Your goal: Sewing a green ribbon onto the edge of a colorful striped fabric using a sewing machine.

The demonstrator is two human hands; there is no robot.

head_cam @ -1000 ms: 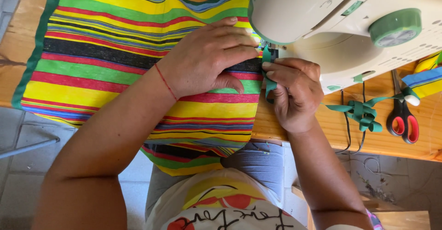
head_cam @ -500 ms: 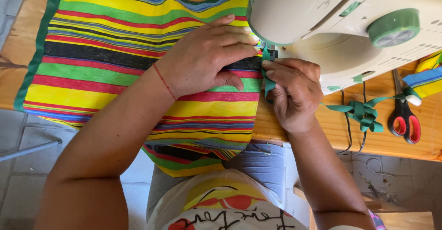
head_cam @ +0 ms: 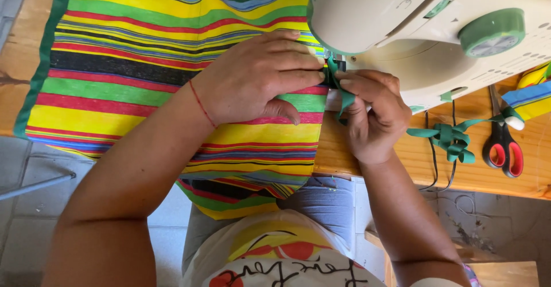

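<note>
1. Striped fabric (head_cam: 143, 92) in yellow, red, green, blue and black bands lies spread on the wooden counter (head_cam: 367, 161), with its near edge hanging over the counter's front onto the person's lap.
2. Green binding tape (head_cam: 344, 94) runs along the fabric's right edge, right under the front of the white sewing machine (head_cam: 413, 28).
3. Left hand (head_cam: 258, 77) lies flat on the fabric, fingers together and stretched toward the machine's needle area, pressing the cloth down; its grip is pressed flat, pinching nothing.
4. Right hand (head_cam: 373, 115) sits just beside the left hand, its grip pinching the green tape between thumb and fingers at the fabric edge.
5. More green tape (head_cam: 450, 138) lies in a loose bundle on the counter to the right of the right hand.
6. Red-handled scissors (head_cam: 505, 149) lie farther right, near that bundle, below the machine's green handwheel (head_cam: 492, 31).
</note>
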